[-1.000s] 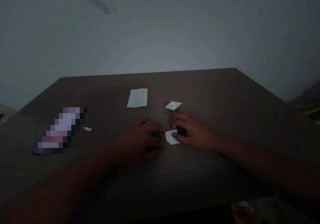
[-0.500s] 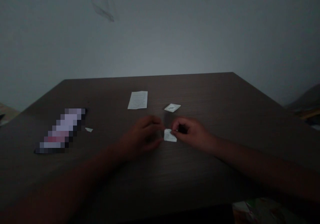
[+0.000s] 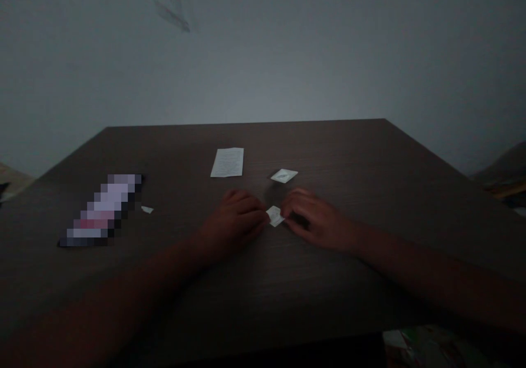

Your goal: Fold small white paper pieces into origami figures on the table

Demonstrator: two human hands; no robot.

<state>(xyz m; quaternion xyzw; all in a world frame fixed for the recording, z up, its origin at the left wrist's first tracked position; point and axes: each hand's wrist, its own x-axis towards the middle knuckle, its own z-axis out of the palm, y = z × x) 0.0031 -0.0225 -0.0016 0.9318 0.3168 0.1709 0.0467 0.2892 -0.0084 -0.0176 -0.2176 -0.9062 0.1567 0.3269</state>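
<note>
The scene is dim. Both my hands meet near the middle of a dark wooden table [image 3: 370,159]. Between them is a small white packet [image 3: 274,215]. My left hand [image 3: 236,218] has its fingers curled and pinches the packet's left side. My right hand [image 3: 314,217] is closed on its right side, and its fingers hide part of the packet. A second small white packet [image 3: 284,175] lies flat just beyond my right hand. A folded white paper slip [image 3: 227,162] lies further back, beyond my left hand.
A long blurred-out object [image 3: 102,210] lies at the table's left, with a tiny white scrap [image 3: 147,209] beside it. A pale wall rises behind the table. Something colourful [image 3: 415,343] shows below the table's front edge at lower right.
Both hands have shifted slightly away from me with the packet. The packet now shows less, more covered by my right fingers and turned at an angle.
</note>
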